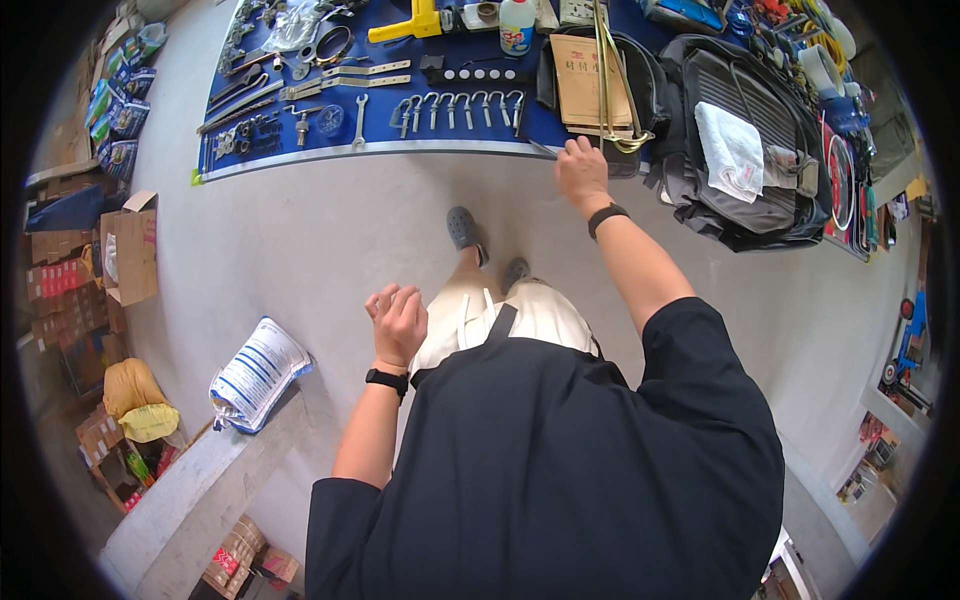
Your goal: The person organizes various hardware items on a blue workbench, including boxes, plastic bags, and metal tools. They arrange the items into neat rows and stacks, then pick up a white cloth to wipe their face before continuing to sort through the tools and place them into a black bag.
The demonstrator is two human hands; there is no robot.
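Observation:
My right hand [583, 169] is at the near edge of the blue-topped table [315, 146], its fingers closed around one end of a thin metallic tool [541, 148]. Just beyond it, brass-coloured rods [602, 82] lie across brown paper envelopes [577, 90] on a black bag. My left hand [399, 322] hangs before my waist with curled fingers, away from the table; whether it holds anything is hidden. Left of my right hand, several metal hook bolts [468, 111] lie in a row, beside an open-ended wrench [361, 120] and a small round blue container [331, 120].
A black backpack [750, 90] with a white towel [729, 150] overhangs the table at right. A yellow-handled tool [405, 28] and a white bottle [516, 28] stand or lie farther back. Behind at left, a filled white sack [259, 375] rests on a low ledge [187, 480]; cardboard boxes [135, 251] line the left side.

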